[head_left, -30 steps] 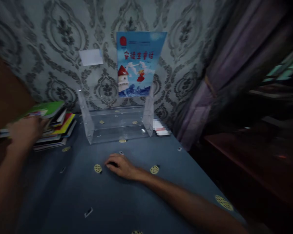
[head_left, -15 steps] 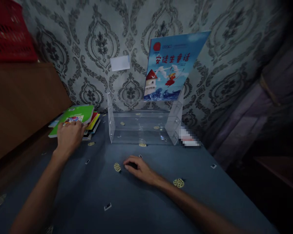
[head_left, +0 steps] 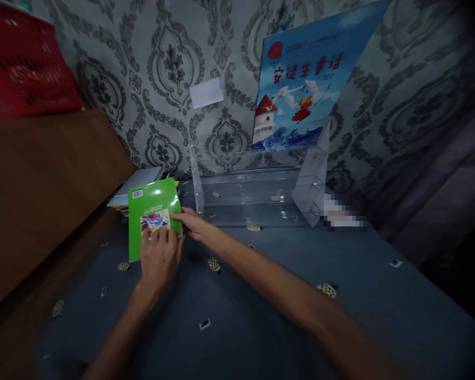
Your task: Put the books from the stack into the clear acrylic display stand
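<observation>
Over blue tablecloth, grips green book with left hand, fingers close together; pinches its right edge with right hand.

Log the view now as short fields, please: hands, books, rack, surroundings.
Left hand: fingers over the lower cover of the green book
Right hand: at the green book's right edge
Book stack: behind the green book
Clear rack: on the table
Blue book: upright at the rack's upper right
Red basket: above the brown wooden panel
</observation>
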Available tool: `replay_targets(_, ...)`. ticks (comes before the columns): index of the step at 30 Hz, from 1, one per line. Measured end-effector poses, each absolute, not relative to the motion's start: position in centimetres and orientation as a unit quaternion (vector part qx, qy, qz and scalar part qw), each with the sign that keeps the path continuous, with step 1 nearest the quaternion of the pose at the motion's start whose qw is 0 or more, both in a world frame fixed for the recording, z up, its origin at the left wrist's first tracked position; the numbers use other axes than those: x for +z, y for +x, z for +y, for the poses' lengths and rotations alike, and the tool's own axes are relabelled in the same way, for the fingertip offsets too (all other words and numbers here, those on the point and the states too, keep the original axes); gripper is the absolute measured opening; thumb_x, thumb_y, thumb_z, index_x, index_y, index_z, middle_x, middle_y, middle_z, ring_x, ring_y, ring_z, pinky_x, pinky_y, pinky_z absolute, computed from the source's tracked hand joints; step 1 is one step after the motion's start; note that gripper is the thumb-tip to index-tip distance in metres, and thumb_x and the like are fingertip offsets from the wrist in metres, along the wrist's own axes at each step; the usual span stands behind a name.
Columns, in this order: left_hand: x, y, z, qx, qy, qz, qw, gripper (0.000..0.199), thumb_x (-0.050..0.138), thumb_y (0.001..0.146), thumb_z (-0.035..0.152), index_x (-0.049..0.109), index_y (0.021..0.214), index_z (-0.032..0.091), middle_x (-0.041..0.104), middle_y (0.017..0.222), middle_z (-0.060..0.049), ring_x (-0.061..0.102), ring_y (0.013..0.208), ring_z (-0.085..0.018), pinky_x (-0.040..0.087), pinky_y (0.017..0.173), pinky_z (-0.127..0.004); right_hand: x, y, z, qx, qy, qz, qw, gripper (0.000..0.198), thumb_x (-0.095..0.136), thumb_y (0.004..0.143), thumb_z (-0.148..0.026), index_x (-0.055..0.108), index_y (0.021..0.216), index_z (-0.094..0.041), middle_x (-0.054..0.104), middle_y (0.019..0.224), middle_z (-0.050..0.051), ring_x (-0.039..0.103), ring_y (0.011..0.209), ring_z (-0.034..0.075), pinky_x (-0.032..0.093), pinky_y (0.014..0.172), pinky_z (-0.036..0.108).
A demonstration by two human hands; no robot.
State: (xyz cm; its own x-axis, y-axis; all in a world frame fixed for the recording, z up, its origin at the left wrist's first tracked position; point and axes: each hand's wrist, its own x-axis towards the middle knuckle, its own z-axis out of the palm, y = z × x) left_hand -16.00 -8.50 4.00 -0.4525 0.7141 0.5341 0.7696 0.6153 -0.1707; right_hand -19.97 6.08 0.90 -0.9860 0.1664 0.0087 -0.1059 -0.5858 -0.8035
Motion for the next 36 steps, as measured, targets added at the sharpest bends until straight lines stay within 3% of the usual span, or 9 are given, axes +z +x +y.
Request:
replay_targets(3,2.1,-16.4,-9.3,-0.107,-0.509,-0.825,0.222,0.026,0.061,0.093,0.042,0.067,0.103,0.019,0.069,0.109,-0.015,0.063,0.108,-0.034,0.039,0.106,-0.058,-0.9,-18.9,6.0,0.885,-0.057,-0.450,0.106,0.037,0.088,0.061,-0.021,0.064,0.089,-0.020,0.072,0.077,-0.005,0.064,0.068,0.012,0.053,0.067,0.023)
replay_targets(6,0.7,-18.8,-10.6,-0.237,-0.465,-0.827,0.209,0.054,0.069,0.086,0.049,0.055,0.131,0.023,0.054,0.142,-0.017,0.049,0.134,-0.036,0.039,0.111,-0.055,-2.2,-16.6,6.6,0.880,-0.050,-0.463,0.091,0.051,0.092,0.053,-0.027,0.066,0.096,-0.020,0.075,0.084,-0.003,0.067,0.071,0.015,0.055,0.069,0.027)
replay_targets(9,-0.2,-22.0,-12.2,-0.419,-0.280,-0.836,0.217,0.077,0.073,0.079,0.052,0.044,0.141,0.017,0.044,0.150,-0.023,0.038,0.145,-0.039,0.035,0.115,-0.058,-3.1,-14.2,7.1,0.872,-0.045,-0.483,0.067,0.059,0.095,0.050,-0.035,0.066,0.100,-0.019,0.075,0.084,-0.001,0.067,0.067,0.016,0.055,0.065,0.029)
replay_targets(13,-0.7,-23.7,-12.9,-0.669,-0.125,-0.730,-0.065,0.066,0.077,0.071,0.055,0.058,0.122,0.017,0.070,0.116,-0.015,0.070,0.104,-0.029,0.059,0.084,-0.040,-3.8,-11.4,6.9,0.867,-0.030,-0.489,0.087,0.062,0.091,0.059,-0.045,0.064,0.110,-0.021,0.075,0.098,0.001,0.070,0.078,0.018,0.057,0.072,0.030)
replay_targets(15,-0.5,-23.1,-12.6,-0.718,-0.115,-0.657,-0.199,0.063,0.085,0.064,0.049,0.063,0.113,0.017,0.075,0.101,-0.010,0.074,0.085,-0.025,0.061,0.074,-0.035,-3.7,-10.2,6.7,0.867,-0.025,-0.488,0.102,0.063,0.090,0.062,-0.046,0.063,0.114,-0.023,0.075,0.105,0.002,0.071,0.086,0.019,0.057,0.077,0.031)
replay_targets(17,-0.2,-22.1,-12.3,-0.741,-0.112,-0.611,-0.256,0.064,0.093,0.054,0.038,0.066,0.108,0.018,0.077,0.093,-0.007,0.075,0.075,-0.024,0.062,0.072,-0.035,-3.4,-9.2,6.4,0.859,-0.019,-0.498,0.112,0.063,0.088,0.065,-0.049,0.062,0.116,-0.024,0.074,0.107,0.002,0.071,0.093,0.021,0.057,0.081,0.032)
replay_targets(24,0.8,-20.4,-12.1,-0.773,-0.065,-0.572,-0.266,0.064,0.099,0.038,0.030,0.069,0.094,0.019,0.080,0.089,-0.006,0.076,0.072,-0.027,0.065,0.074,-0.042,-2.3,-6.7,6.3,0.819,0.023,-0.556,0.139,0.060,0.081,0.074,-0.054,0.060,0.122,-0.024,0.071,0.112,0.002,0.068,0.099,0.020,0.056,0.085,0.032)
replay_targets(29,1.3,-19.9,-11.6,-0.779,-0.128,-0.569,-0.229,0.059,0.098,0.044,0.037,0.073,0.094,0.019,0.080,0.098,-0.007,0.076,0.084,-0.028,0.064,0.081,-0.041,-0.9,-5.7,7.8,0.761,0.055,-0.622,0.174,0.053,0.076,0.081,-0.053,0.062,0.121,-0.021,0.070,0.115,0.003,0.065,0.105,0.021,0.052,0.091,0.033)
replay_targets(36,1.1,-18.5,-10.5,-0.750,-0.247,-0.602,-0.118,0.054,0.093,0.052,0.048,0.077,0.095,0.019,0.080,0.089,-0.006,0.075,0.086,-0.026,0.062,0.084,-0.037,-0.6,-4.8,10.2,0.713,0.069,-0.661,0.225,0.049,0.074,0.085,-0.046,0.061,0.126,-0.023,0.068,0.120,0.004,0.061,0.113,0.023,0.048,0.101,0.036)
